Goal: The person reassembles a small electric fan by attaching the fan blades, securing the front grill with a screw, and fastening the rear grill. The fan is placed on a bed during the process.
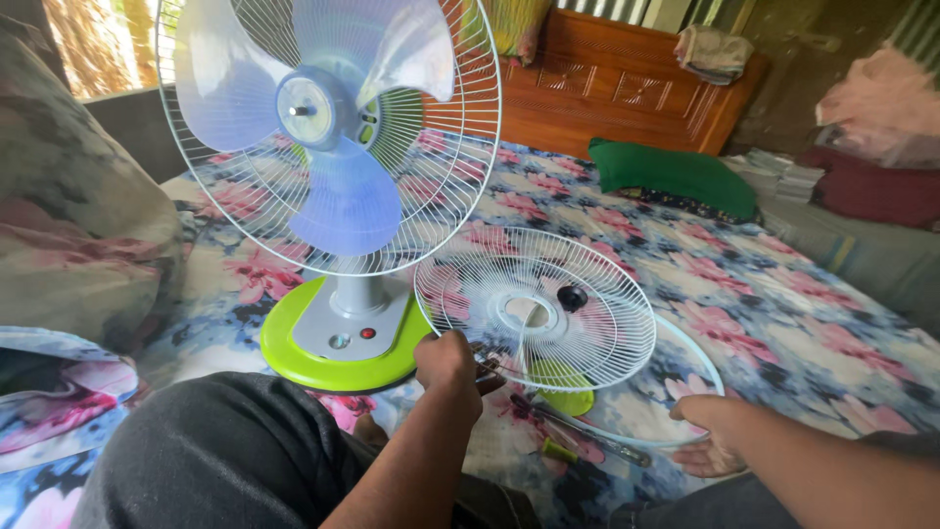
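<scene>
Floral bedsheet (783,313): left hand (446,360) grips fan grille (534,309), right hand (707,436) flat

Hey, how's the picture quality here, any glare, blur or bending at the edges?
Head view: daylight blows out the window at top left; the fan blades show soft glare; the pillow at the left edge looks stretched by the wide lens; left hand and right hand are fairly sharp, shadows soft.

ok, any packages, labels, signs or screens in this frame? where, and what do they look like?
No packages, labels, signs or screens show.
Nearest to one: stack of papers or books, far right beside the bed, flat, whitish-grey; too small to tell more.
Fan base: lime-green oval with a grey panel carrying one red and one grey button, no display.
</scene>
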